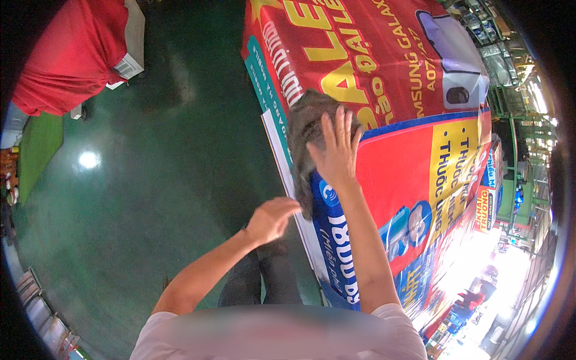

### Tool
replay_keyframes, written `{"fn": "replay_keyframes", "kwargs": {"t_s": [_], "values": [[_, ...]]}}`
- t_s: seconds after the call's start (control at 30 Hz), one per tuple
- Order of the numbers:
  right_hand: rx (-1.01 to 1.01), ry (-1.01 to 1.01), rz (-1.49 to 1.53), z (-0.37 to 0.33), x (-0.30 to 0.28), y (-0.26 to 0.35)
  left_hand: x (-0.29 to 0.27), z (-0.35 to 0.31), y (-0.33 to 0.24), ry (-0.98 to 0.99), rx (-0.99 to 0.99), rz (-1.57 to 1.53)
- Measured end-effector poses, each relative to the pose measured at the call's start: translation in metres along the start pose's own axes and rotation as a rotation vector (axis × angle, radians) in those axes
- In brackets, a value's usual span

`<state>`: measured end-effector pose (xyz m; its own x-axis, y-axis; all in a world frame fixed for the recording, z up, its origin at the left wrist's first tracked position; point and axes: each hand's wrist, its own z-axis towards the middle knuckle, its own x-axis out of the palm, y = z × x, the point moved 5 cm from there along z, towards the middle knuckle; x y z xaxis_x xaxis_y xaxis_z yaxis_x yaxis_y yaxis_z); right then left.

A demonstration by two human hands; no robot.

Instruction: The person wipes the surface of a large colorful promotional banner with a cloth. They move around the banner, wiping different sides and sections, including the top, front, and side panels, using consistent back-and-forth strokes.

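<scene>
A crumpled dark grey-brown cloth [307, 135] lies on the near edge of a large surface covered with printed banners [390, 174]. My right hand [339, 147] presses flat on this cloth, fingers spread. Toward me, a narrow end of the cloth trails down over the blue part of the banner. My left hand [271, 221] is level with that end, its fingers curled and pressed together. Its fingertips come up to the cloth's edge; whether they pinch it is hidden.
A white strip [282, 150] runs along the surface's left edge, beside the dark green floor [174, 174]. A red cloth [72, 54] covers a white box-shaped thing at the upper left, near a green mat [41, 147]. Shelves with goods [501, 54] stand at the right.
</scene>
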<state>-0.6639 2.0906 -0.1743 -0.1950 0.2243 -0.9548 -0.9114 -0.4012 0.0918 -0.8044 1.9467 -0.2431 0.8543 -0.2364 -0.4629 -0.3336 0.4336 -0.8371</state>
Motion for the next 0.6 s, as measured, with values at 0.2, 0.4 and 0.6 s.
{"fn": "replay_keyframes", "kwargs": {"t_s": [0.2, 0.4, 0.6], "values": [[0.090, 0.227, -0.084, 0.013, 0.048, 0.009, -0.061, 0.019, 0.032, -0.157, -0.207, 0.093], [0.007, 0.055, -0.109, 0.183, 0.127, -0.003, -0.072, 0.042, 0.077, -0.106, -0.334, 0.074], [0.028, 0.026, -0.006, 0.397, 0.184, -0.002, -0.125, 0.059, 0.163, -0.091, -0.616, 0.187]]}}
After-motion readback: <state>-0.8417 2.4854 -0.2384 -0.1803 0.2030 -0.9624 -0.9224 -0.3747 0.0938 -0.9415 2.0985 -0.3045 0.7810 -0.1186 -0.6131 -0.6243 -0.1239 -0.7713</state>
